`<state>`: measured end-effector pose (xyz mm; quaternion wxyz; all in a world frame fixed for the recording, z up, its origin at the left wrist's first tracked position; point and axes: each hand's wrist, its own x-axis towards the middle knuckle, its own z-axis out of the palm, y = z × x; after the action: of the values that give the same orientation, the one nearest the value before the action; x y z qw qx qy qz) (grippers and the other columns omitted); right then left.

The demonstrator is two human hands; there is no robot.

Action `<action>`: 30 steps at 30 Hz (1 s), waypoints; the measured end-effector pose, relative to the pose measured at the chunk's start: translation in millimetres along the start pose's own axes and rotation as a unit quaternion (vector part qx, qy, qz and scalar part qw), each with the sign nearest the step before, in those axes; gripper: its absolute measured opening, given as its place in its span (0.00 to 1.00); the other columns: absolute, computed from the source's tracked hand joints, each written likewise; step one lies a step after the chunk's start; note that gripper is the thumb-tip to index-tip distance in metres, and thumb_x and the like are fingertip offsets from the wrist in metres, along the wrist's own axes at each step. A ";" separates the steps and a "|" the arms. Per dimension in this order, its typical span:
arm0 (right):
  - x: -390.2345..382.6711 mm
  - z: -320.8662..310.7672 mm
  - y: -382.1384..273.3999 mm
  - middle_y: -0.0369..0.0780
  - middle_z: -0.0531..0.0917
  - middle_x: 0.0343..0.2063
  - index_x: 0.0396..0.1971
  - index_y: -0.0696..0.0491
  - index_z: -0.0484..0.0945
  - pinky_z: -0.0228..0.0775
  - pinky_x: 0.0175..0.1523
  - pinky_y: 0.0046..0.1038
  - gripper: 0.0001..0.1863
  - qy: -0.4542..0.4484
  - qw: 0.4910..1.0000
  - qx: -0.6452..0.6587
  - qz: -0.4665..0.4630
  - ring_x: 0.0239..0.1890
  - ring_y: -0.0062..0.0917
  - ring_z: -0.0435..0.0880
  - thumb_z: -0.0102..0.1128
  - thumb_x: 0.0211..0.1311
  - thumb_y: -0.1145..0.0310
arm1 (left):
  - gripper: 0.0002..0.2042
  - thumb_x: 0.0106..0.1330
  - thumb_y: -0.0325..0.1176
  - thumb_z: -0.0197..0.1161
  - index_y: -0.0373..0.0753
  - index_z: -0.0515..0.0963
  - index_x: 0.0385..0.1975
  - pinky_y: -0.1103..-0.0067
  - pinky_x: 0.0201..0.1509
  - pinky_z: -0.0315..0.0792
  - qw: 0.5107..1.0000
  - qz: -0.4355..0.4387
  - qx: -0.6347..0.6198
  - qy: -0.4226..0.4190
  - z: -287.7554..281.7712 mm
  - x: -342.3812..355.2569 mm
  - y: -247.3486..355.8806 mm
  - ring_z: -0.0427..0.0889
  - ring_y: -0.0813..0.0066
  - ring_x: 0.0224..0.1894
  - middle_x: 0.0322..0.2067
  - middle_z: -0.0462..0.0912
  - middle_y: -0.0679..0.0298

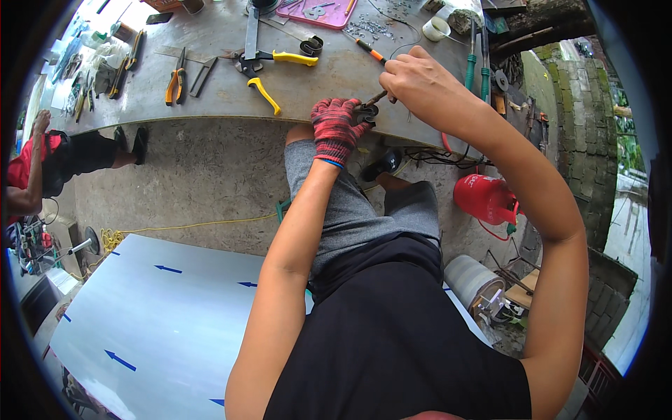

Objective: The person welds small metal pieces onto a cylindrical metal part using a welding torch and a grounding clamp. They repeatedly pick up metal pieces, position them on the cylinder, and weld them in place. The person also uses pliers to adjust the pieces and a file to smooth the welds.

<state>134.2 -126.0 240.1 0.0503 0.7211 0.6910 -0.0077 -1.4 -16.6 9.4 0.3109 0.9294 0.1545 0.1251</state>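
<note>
Worn concrete floor (189,175) spreads under this open-air workshop, and a broad metal tabletop (217,101) carries the tools, with yellow-handled tin snips (294,58) as the easiest landmark. To their right and nearer the worker, at the tabletop's front edge, is a small dark curled metal piece (367,112); I can't tell whether it rests on the surface. The left hand (336,126), in a red-and-black knit glove, curls its fingers round that piece, presumably to steady it and to guard the skin from metal edges. Further right of the snips, the bare right hand (413,80) is closed in a fist round a thin dark rod-like tool (376,98), angled down toward the piece. The fist hides the grip, so its exact kind escapes me; going gloveless probably gives a surer feel.

Left of the snips lie orange-and-black pliers (181,82), handles toward the worker, which likely makes them quick to grab. Just beyond the snips' upper handle sits another curled metal strip (311,46). Past the snips, farther from the worker, a pink tray (330,21) holds small parts, its rim likely stopping them rolling off.
</note>
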 end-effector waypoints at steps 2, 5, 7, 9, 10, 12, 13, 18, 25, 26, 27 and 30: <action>-1.6 -5.7 -1.8 0.38 0.81 0.33 0.30 0.53 0.79 0.69 0.59 0.33 0.01 -0.005 1.000 -0.008 0.004 0.44 0.31 0.83 0.61 0.60 0.76 | 0.30 0.48 0.51 0.81 0.49 0.85 0.54 0.59 0.68 0.66 1.000 -0.002 -0.002 0.008 3.0 -0.1 -1.9 0.79 0.55 0.58 0.49 0.86 0.61; -2.4 -21.1 0.4 0.40 0.85 0.32 0.30 0.55 0.82 0.71 0.57 0.34 0.02 0.015 0.999 -0.034 -0.002 0.45 0.31 0.86 0.62 0.58 0.76 | 0.29 0.49 0.49 0.81 0.50 0.85 0.54 0.59 0.68 0.66 1.000 0.006 0.015 0.018 1.8 -0.9 -0.3 0.79 0.55 0.57 0.49 0.86 0.61; -4.8 -36.5 6.8 0.40 0.85 0.32 0.31 0.55 0.82 0.71 0.57 0.34 0.03 0.029 0.999 -0.012 0.015 0.44 0.33 0.86 0.61 0.58 0.76 | 0.30 0.50 0.49 0.81 0.50 0.84 0.55 0.58 0.68 0.66 1.000 0.006 0.016 0.018 4.4 -0.7 -1.1 0.79 0.55 0.57 0.49 0.86 0.61; -9.6 -52.1 14.8 0.40 0.85 0.33 0.32 0.55 0.83 0.71 0.57 0.35 0.04 0.050 0.998 0.006 0.042 0.44 0.34 0.86 0.60 0.59 0.76 | 0.31 0.50 0.50 0.81 0.50 0.84 0.56 0.59 0.68 0.65 0.999 0.003 0.024 0.026 6.5 -0.6 -1.0 0.79 0.55 0.57 0.48 0.86 0.62; -13.2 -59.8 19.4 0.41 0.85 0.33 0.33 0.55 0.84 0.71 0.58 0.35 0.05 0.064 0.996 0.014 0.061 0.44 0.35 0.86 0.59 0.60 0.77 | 0.31 0.50 0.51 0.81 0.51 0.84 0.56 0.59 0.68 0.64 0.999 0.000 0.030 0.033 7.7 -0.4 0.3 0.80 0.56 0.57 0.48 0.86 0.62; -16.4 -66.9 24.3 0.42 0.86 0.34 0.37 0.55 0.86 0.70 0.57 0.37 0.09 0.116 0.987 0.047 0.099 0.44 0.39 0.86 0.58 0.61 0.79 | 0.31 0.50 0.51 0.81 0.51 0.83 0.56 0.59 0.68 0.64 0.999 -0.007 0.023 0.042 9.6 1.8 1.8 0.80 0.56 0.57 0.48 0.86 0.62; -15.0 -64.7 26.0 0.42 0.87 0.34 0.38 0.55 0.86 0.71 0.56 0.38 0.10 0.154 0.981 0.055 0.100 0.44 0.38 0.86 0.59 0.60 0.79 | 0.32 0.50 0.49 0.81 0.50 0.82 0.57 0.58 0.68 0.64 0.999 -0.011 0.009 0.043 10.6 3.2 2.7 0.80 0.55 0.57 0.48 0.86 0.62; 18.3 -10.0 22.9 0.41 0.86 0.31 0.45 0.53 0.88 0.72 0.54 0.37 0.16 0.294 0.935 0.163 0.110 0.41 0.37 0.86 0.59 0.59 0.83 | 0.30 0.50 0.47 0.82 0.49 0.82 0.54 0.57 0.66 0.66 0.997 0.021 -0.016 0.074 17.1 6.3 -5.8 0.80 0.53 0.56 0.47 0.87 0.62; 88.5 96.3 15.3 0.37 0.83 0.35 0.51 0.46 0.90 0.75 0.56 0.34 0.23 0.337 0.930 0.147 -0.008 0.43 0.32 0.83 0.61 0.59 0.82 | 0.17 0.53 0.41 0.79 0.50 0.86 0.43 0.59 0.61 0.71 0.995 0.060 -0.029 0.079 19.2 13.6 -18.3 0.83 0.54 0.50 0.41 0.89 0.64; 92.1 107.7 15.4 0.37 0.83 0.35 0.51 0.45 0.90 0.75 0.57 0.33 0.23 0.320 0.936 0.147 -0.013 0.43 0.32 0.83 0.61 0.58 0.82 | 0.15 0.53 0.40 0.78 0.51 0.87 0.42 0.59 0.60 0.71 0.994 0.064 -0.032 0.078 18.2 16.4 -17.1 0.84 0.55 0.49 0.40 0.89 0.65; 97.1 117.1 14.5 0.36 0.82 0.36 0.52 0.45 0.90 0.75 0.57 0.32 0.24 0.303 0.941 0.151 -0.022 0.44 0.32 0.82 0.62 0.58 0.81 | 0.14 0.54 0.40 0.78 0.50 0.87 0.40 0.60 0.58 0.72 0.993 0.072 -0.032 0.086 17.7 16.7 -18.8 0.84 0.55 0.48 0.39 0.89 0.65; 105.3 140.0 20.4 0.35 0.81 0.35 0.54 0.43 0.89 0.75 0.59 0.31 0.25 0.287 0.947 0.138 -0.037 0.45 0.30 0.81 0.63 0.58 0.79 | 0.10 0.55 0.39 0.78 0.50 0.89 0.37 0.61 0.55 0.74 0.991 0.081 -0.023 0.101 14.8 16.2 -19.2 0.85 0.57 0.44 0.36 0.89 0.65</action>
<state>167.5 -33.7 93.6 -0.2505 0.6663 0.6947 0.1030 14.4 -4.1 -11.8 0.3039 0.9141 0.1062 0.2464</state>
